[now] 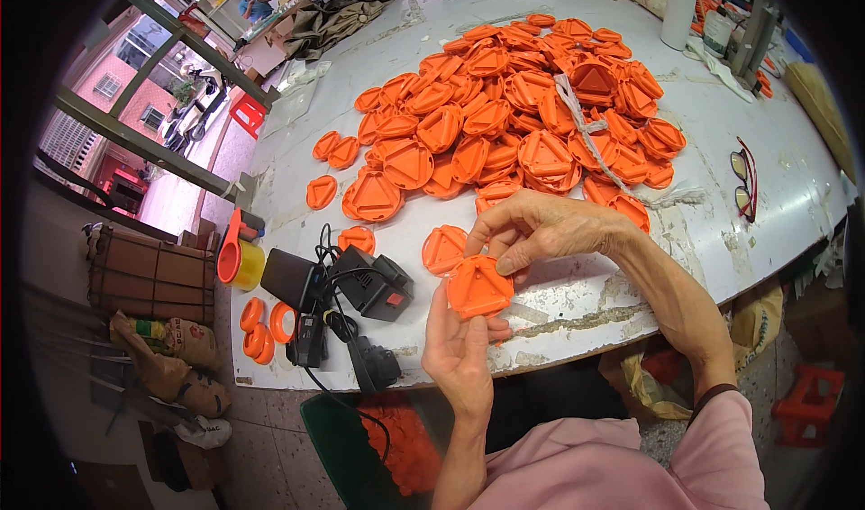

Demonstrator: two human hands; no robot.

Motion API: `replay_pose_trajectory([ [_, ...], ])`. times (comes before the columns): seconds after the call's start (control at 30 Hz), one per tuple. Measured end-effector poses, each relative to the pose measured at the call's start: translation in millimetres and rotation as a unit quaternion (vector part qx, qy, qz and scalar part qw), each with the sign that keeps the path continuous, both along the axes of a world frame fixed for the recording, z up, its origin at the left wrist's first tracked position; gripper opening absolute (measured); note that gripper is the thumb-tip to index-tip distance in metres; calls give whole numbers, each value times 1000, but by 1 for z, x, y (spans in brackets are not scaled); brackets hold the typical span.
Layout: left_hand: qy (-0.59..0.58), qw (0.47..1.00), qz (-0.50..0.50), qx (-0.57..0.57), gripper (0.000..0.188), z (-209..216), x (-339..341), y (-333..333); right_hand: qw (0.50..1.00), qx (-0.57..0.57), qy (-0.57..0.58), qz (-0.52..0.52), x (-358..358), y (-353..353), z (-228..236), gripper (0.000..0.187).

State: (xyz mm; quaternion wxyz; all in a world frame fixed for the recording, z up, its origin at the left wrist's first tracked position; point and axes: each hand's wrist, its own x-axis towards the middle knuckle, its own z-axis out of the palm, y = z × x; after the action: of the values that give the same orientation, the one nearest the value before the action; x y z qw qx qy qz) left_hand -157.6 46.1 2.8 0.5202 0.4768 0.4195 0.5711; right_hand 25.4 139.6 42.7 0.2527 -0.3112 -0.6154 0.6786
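Both hands are on one round orange plastic disc (480,289) with a raised triangle on its face, held up at the table's near edge. My left hand (458,357) grips it from below and the left, its fingers partly hidden behind it. My right hand (554,226) has its thumb and fingers closed on the upper right rim. Just behind lies another orange disc (443,244) on the tabletop. Farther back, a big heap of similar orange discs (487,118) spreads over the table, with a pale cord (577,118) draped across it.
Left of my hands sit black chargers (369,280) with tangled cables, orange rings (257,341) and a yellow-orange cup (241,262). Glasses (744,181) and a white bottle (678,10) are on the right. Below the worn table (311,366), a green bin (338,460) holds orange pieces.
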Motion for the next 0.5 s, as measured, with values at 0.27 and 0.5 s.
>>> replay_pose_trajectory([
  [0.27, -42, 999, 26, 5, 50, -4, 1, 2, 1000, 3, -18, -12, 1, 1, 2, 38],
  [0.5, -58, 998, 32, 5, 50, -5, 1, 2, 1000, 9, -22, -19, 0, -2, 4, 41],
])
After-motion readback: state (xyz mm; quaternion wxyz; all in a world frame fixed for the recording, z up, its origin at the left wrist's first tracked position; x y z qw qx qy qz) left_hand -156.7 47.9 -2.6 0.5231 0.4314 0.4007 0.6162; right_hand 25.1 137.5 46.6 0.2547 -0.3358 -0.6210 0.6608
